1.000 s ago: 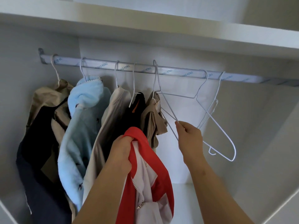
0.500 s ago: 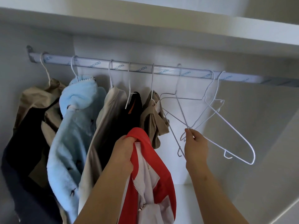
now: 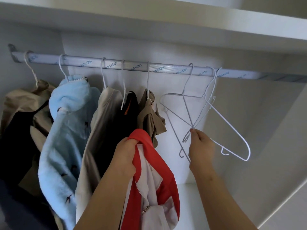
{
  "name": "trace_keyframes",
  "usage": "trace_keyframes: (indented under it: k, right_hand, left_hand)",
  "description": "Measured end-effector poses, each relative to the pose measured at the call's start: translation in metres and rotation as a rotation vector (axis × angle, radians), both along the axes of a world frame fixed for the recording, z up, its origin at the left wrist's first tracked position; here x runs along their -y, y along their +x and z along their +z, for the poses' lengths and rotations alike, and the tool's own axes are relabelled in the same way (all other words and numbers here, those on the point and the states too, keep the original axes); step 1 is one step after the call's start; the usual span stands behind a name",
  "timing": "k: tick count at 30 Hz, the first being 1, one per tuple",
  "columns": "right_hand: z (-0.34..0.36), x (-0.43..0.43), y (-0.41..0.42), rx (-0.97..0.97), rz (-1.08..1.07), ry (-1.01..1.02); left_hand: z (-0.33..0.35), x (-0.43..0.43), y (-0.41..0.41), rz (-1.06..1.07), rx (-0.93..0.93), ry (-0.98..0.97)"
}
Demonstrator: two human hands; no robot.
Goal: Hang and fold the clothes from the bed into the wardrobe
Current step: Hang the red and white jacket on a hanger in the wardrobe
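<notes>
- White wardrobe (image 3: 249,122) interior fills the view, with a deep shelf (image 3: 166,19) overhead and a silver rail (image 3: 136,66) running across under it.
- Right grip (image 3: 201,146): thumb and fingertips pinch together round thin wire, just at the spot where the grey wire hangers (image 3: 186,107) cross below the rail. The other fingers are curled in behind.
- These hangers are bare and tilted, their hooks over the right part of the rail. A white wire hanger (image 3: 230,125) hooked beside them slants down to the right of the hand; whether the fingers hold it too, I cannot tell.
- Left grip (image 3: 126,155): fingers closed tight round a bunched fold of the red and white jacket (image 3: 166,188), raised in front of the hung clothes. The jacket droops from the fist, its zip (image 3: 146,208) open, and it is not on any hanger.
- Just behind the left hand hangs a small tan garment (image 3: 149,117), nearest the bare hangers.
- Leftward along the rail, each on its own wire hanger: a black garment (image 3: 131,110) with an orange mark, a long beige garment (image 3: 99,130), a light blue fleece (image 3: 66,130), and at the far end a tan and dark coat (image 3: 25,113).
- Below, between the two forearms, the white wardrobe floor (image 3: 182,205) shows.
</notes>
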State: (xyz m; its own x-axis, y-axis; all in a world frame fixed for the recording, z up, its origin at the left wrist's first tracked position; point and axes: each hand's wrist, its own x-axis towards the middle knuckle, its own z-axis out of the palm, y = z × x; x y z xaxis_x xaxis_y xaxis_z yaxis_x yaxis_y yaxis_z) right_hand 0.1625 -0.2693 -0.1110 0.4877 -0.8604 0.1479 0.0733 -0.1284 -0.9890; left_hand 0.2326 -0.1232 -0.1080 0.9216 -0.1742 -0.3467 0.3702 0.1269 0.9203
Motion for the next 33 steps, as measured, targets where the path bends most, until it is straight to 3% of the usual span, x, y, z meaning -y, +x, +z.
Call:
trace_keyframes:
  k: [16,26,33]
  right_hand:
    - [-0.006,-0.021,0.015,-0.1,-0.109,-0.364]
    - [-0.004,-0.027,0.015,0.062,0.004,-0.237]
    - [-0.007,-0.026,0.013,-0.015,-0.015,-0.373]
  left_hand:
    - [0.003,-0.027,-0.006,0.01,-0.013,0.008]
    - [0.004,-0.025,-0.01,0.024,-0.028,-0.022]
    - [0.009,-0.018,-0.011,0.012,-0.034,0.066]
